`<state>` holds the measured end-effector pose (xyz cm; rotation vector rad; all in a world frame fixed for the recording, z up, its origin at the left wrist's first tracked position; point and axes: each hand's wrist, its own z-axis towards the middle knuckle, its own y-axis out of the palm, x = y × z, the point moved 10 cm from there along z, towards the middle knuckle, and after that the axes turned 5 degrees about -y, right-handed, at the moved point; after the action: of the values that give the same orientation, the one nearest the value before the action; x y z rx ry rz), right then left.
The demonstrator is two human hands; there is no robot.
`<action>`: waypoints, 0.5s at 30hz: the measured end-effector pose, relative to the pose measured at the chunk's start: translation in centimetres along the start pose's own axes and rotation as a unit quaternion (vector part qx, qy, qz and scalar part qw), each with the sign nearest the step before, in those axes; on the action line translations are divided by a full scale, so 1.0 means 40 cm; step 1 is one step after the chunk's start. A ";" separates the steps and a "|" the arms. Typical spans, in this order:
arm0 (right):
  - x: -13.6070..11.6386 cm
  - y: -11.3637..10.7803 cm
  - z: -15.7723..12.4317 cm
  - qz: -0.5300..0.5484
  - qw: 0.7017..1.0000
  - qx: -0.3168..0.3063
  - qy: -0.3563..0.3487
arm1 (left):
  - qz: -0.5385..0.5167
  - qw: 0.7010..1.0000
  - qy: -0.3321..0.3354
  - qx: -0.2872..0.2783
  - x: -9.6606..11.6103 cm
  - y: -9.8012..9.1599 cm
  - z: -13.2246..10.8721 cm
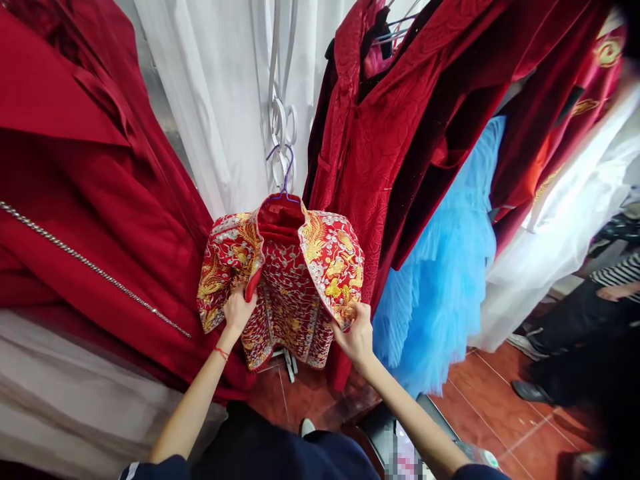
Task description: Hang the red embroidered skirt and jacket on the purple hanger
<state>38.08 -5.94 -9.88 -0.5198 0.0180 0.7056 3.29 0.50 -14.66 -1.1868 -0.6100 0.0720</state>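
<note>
A red jacket [287,287] with gold and silver embroidery hangs in front of me on a purple hanger [286,175]. The hanger's hook is caught on a white metal stand with ring shapes [280,123]. My left hand [239,307] grips the jacket's left front edge, where a bit of plain red lining shows. On the other side, my right hand [356,333] pinches the lower part of the right front edge. Between my hands the jacket's front is spread apart, showing the patterned inside of its back.
Red gowns [90,200] hang at the left, one with a beaded silver trim. At the right hang a dark red patterned dress [370,153], a blue tulle dress [440,280] and white fabric [520,280]. A person's legs [565,333] show at far right, above red floor tiles [490,400].
</note>
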 end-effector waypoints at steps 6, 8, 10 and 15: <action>0.089 0.023 -0.061 -0.039 0.993 -0.097 0.056 | -0.030 0.996 0.073 -0.029 -0.018 0.052 -0.033; 0.058 0.010 -0.054 -0.019 0.995 -0.089 0.027 | -0.074 0.989 0.126 -0.012 0.022 0.030 -0.061; -0.002 -0.001 -0.033 0.003 0.996 -0.082 -0.014 | -0.119 0.977 0.177 0.021 0.078 -0.006 -0.096; -0.193 0.022 0.031 0.036 0.990 -0.106 -0.084 | -0.202 0.944 0.246 0.084 0.221 -0.085 -0.157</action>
<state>31.43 -9.54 -7.76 -0.6638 -0.1985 0.8252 12.81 -2.94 -9.52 -0.8474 -0.3812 -0.5000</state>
